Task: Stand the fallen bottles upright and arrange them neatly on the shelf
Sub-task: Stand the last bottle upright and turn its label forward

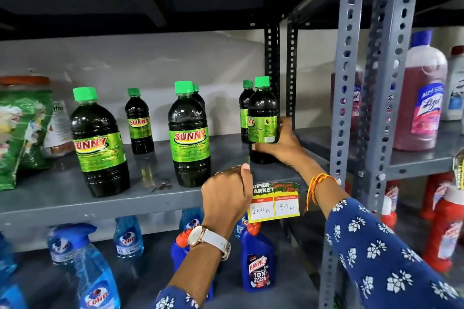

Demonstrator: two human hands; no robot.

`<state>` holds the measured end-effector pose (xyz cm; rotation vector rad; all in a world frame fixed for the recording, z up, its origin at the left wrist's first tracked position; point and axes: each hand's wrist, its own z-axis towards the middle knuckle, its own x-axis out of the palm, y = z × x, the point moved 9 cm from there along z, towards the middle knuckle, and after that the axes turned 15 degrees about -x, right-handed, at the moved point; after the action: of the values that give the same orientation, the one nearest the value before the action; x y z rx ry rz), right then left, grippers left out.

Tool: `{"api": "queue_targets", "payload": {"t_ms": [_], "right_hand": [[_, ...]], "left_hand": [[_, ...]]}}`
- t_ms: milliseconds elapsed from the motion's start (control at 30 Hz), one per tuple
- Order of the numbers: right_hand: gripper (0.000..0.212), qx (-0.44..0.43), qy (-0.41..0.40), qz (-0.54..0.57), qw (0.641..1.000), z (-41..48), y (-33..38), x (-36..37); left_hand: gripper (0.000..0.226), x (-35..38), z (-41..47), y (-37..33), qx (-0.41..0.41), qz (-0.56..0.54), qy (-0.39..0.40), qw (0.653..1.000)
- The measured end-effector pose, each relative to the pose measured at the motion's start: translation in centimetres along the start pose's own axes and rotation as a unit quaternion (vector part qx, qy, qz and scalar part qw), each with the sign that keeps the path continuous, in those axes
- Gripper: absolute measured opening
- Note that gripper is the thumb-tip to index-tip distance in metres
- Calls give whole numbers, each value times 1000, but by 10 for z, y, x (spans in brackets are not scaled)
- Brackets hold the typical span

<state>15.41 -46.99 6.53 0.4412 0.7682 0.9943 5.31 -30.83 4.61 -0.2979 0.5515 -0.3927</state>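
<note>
Several dark bottles with green caps and green SUNNY labels stand upright on the grey metal shelf [62, 198]. A large bottle [99, 143] is at the front left, a small one [139, 121] behind it, and another large one [189, 135] in the middle with a bottle hidden behind it. At the right, my right hand [283, 143] grips the lower half of an upright bottle [262, 113], with one more bottle [244, 105] just behind. My left hand [227, 193] rests loosely curled at the shelf's front edge, holding nothing.
A green packet [20, 133] lies at the shelf's left end. Grey perforated uprights [344, 98] bound the right side, with pink Lizol bottles [421, 98] beyond. A yellow price tag [275, 204] hangs on the shelf edge. Blue Colin sprays [93, 276] and Harpic bottles [257, 261] fill the shelf below.
</note>
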Motion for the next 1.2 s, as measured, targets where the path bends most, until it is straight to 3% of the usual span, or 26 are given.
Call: {"api": "queue_targets", "payload": {"t_ms": [200,433,600,700,833,967,1200], "right_hand": [[84,24,-3,29,999,2,-4,2],[52,17,15,68,997,4,-6,4],[60,18,-7,77,997,3,-8,3],[53,15,12,89,996,4,-7,7],[65,19,15,115,993,3,-4,7],[62,15,23,106,994,1,-2,8],[64,11,14,84,996,1,-1,5]], "left_hand": [[44,-4,1,-2,-7,6,-15,1000],[46,-5,2,-3,-2,14,-26,1000],[50,-1,0,-1,14,16,-25,999],[50,-2,0,-2,23,14,-24,999],[50,-3,0,-3,34,6,-23,999],[48,0,0,-2,34,6,-23,999],[34,-1,4,4,8,-32,-17,999]]}}
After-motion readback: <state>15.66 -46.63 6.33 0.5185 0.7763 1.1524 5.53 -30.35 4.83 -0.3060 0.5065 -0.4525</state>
